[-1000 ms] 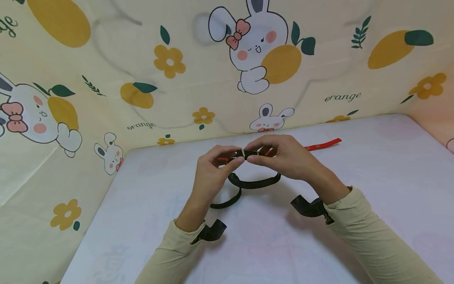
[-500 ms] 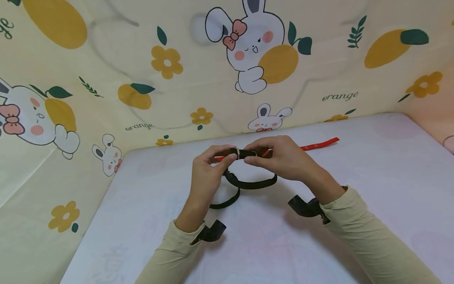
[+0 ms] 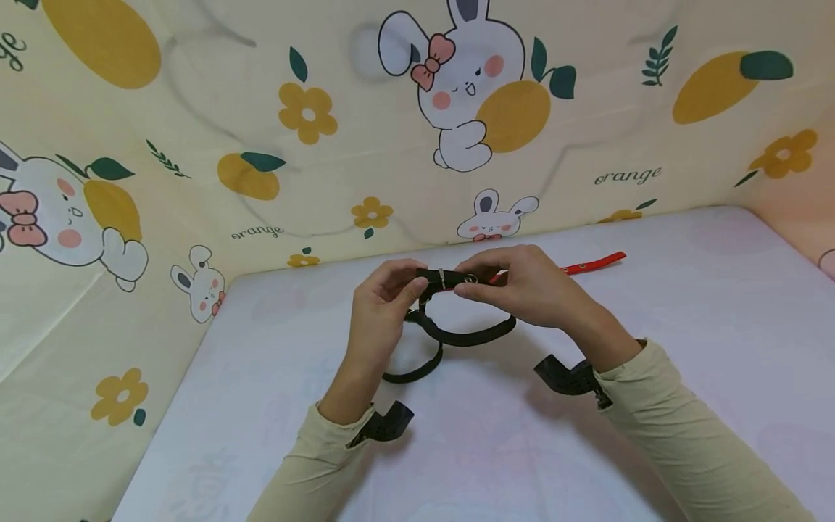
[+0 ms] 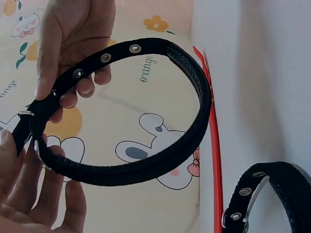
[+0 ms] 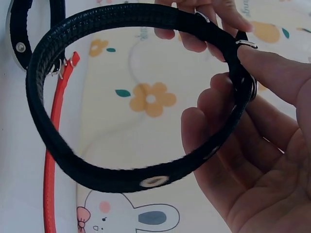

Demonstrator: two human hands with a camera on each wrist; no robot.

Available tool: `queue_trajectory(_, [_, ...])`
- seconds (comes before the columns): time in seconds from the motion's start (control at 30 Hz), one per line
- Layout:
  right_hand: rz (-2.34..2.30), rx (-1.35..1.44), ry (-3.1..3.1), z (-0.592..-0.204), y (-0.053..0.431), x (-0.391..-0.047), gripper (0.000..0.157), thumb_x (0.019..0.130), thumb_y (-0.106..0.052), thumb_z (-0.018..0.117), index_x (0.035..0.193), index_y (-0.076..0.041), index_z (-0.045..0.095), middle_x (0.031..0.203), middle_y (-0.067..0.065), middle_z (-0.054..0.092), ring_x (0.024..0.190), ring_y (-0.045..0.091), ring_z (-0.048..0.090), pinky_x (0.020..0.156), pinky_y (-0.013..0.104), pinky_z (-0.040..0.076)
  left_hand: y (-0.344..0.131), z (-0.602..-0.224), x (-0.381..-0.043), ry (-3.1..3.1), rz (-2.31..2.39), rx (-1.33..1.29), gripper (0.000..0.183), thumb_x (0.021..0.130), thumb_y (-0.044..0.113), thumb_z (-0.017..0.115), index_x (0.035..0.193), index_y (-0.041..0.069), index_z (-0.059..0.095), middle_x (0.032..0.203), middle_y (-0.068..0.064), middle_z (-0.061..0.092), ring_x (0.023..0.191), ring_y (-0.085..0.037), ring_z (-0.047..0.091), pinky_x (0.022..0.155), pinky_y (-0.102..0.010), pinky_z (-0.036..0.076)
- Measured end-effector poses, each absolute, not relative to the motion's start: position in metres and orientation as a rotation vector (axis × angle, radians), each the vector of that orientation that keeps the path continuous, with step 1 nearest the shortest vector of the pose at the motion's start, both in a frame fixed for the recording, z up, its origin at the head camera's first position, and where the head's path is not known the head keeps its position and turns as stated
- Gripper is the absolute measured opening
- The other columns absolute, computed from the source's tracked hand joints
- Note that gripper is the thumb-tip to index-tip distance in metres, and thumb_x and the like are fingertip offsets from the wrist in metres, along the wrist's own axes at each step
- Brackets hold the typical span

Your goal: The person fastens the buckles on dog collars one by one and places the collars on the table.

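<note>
Raised above the table, a black pet collar (image 3: 470,338) is closed into a loop, with metal eyelets along its strap. My left hand (image 3: 381,308) pinches the collar's strap end between thumb and fingers, just left of the metal buckle ring (image 3: 441,279). On the other side of that ring, my right hand (image 3: 528,290) pinches the strap. In the right wrist view the right thumb presses near the metal ring (image 5: 247,44), with curled fingers under the strap. The left wrist view shows the eyelets (image 4: 105,58) and the padded inside of the loop.
Another black collar (image 3: 414,375) lies on the white table (image 3: 470,449), near the left forearm. A red strap (image 3: 595,264) with eyelets lies behind the hands. A printed cloth (image 3: 326,181) stands along the table's back and left sides.
My left fingertips have shifted a little left along the strap, away from the right fingers. More of the strap and its ring shows between the hands. The right hand has barely moved.
</note>
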State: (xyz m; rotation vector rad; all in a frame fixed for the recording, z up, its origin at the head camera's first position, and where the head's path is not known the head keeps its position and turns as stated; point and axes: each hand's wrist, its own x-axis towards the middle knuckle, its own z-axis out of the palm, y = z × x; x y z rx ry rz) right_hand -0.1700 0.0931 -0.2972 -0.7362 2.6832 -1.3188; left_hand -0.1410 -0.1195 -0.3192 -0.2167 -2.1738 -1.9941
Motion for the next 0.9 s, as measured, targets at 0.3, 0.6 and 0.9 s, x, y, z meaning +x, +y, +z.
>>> queue_trajectory(0.3, [-1.287, -0.730, 2.693, -0.2954, 0.0984, -0.1707, 0.027, 0.089, -0.034, 0.075, 0.113, -0.020, 0.075, 0.094, -0.003, 0.075, 0.089, 0.015, 0.066, 0.081, 0.033, 0.054, -0.1217, -0.3149, -0.1410, -2.237, -1.987, -0.194, 0.019, 0.098, 0.009, 0.058, 0.116, 0.005, 0.057, 0.106, -0.023, 0.072, 0.085, -0.016, 0.068, 0.094, -0.036, 0.051])
queue_trajectory(0.6, [-1.292, -0.744, 2.697, -0.2945, 0.1001, -0.1711, 0.025, 0.089, -0.029, 0.076, 0.112, -0.020, 0.076, 0.098, -0.003, 0.076, 0.087, 0.018, 0.066, 0.075, 0.033, 0.053, -0.1208, -0.3170, -0.1400, -2.229, -2.044, -0.244, 0.021, 0.097, 0.009, 0.064, 0.116, 0.004, 0.059, 0.108, -0.015, 0.071, 0.088, -0.014, 0.066, 0.084, -0.027, 0.053])
queue_trajectory(0.9, [-1.286, -0.860, 2.699, -0.2967, 0.0973, -0.1687, 0.023, 0.087, -0.028, 0.078, 0.109, -0.024, 0.077, 0.101, -0.008, 0.075, 0.087, 0.012, 0.064, 0.072, 0.030, 0.054, -0.1181, -0.3214, -0.1392, -2.284, -2.016, -0.332, 0.023, 0.090, 0.009, 0.073, 0.112, 0.004, 0.069, 0.107, -0.008, 0.069, 0.087, -0.016, 0.066, 0.077, -0.024, 0.055])
